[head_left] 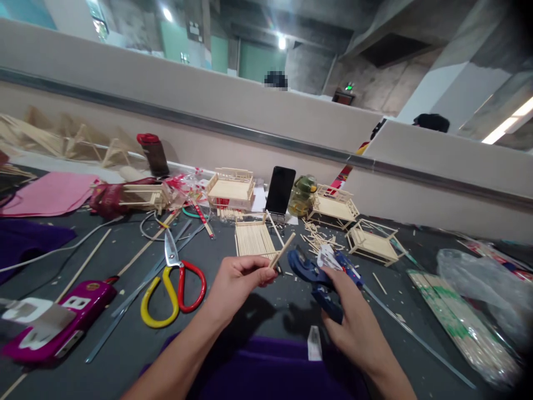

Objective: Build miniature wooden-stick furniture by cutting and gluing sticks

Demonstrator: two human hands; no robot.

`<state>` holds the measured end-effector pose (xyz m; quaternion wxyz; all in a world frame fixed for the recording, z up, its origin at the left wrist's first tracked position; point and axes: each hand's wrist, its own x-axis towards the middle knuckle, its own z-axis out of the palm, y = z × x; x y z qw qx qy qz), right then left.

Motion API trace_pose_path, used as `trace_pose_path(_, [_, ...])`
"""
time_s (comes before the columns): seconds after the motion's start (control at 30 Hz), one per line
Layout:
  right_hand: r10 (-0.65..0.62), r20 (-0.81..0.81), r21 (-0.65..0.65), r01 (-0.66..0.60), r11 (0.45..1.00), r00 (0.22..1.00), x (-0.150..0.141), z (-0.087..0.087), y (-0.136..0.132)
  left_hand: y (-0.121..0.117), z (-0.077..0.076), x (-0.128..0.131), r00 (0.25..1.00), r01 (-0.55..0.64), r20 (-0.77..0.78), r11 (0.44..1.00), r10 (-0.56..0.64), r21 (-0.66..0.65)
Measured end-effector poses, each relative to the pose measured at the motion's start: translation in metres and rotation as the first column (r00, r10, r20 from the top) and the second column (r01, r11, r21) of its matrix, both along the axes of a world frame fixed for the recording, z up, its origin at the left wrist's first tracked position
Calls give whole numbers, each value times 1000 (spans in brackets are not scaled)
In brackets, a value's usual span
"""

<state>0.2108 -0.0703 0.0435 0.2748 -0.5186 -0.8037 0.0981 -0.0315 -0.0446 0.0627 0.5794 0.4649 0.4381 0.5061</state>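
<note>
My left hand point(245, 275), closed in a pinch, holds a short thin wooden stick point(283, 250) pointing up and right. My right hand point(353, 316) is wrapped round a dark blue hand tool point(306, 266) with two curved arms; its arms are apart, facing the stick without touching it. Its exact kind is unclear. Just beyond my left hand lies a small slatted wooden frame point(254, 236) with thin posts. Behind the tool are loose short sticks point(318, 239) and a partly hidden blue-and-white object point(350, 269).
Scissors point(181, 283) with yellow and red handles lie left, near a magenta power strip point(66, 316). Small wooden bed-like models point(231, 186) stand behind, beside a propped phone point(281, 189) and a green bottle point(303, 194). Bagged sticks point(462, 316) lie right. A low partition point(208, 133) runs behind.
</note>
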Motion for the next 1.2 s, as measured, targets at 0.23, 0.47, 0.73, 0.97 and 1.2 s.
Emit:
trace_pose_path(0.23, [55,17,-22,-55,998,998,-13,7,6,-2,-1,-1,991,65,-122,996,-57,61])
trace_pose_path(0.47, [81,-26,-46,-82,996,996,-14,4,5,-5,0,-2,964,99,-255,991,-73,91])
trace_pose_path(0.73, [78,-68,-68,-82,994,995,-13,2,3,-6,-2,-1,936,116,-346,985,-65,131])
trace_pose_path(0.97, [73,-56,-52,-76,996,996,-10,1,3,-6,-10,-6,908,141,-413,981,-75,132])
trace_pose_path(1.2, [77,-75,-43,-81,996,994,-9,3,2,-8,-1,-8,876,166,-478,967,-54,194])
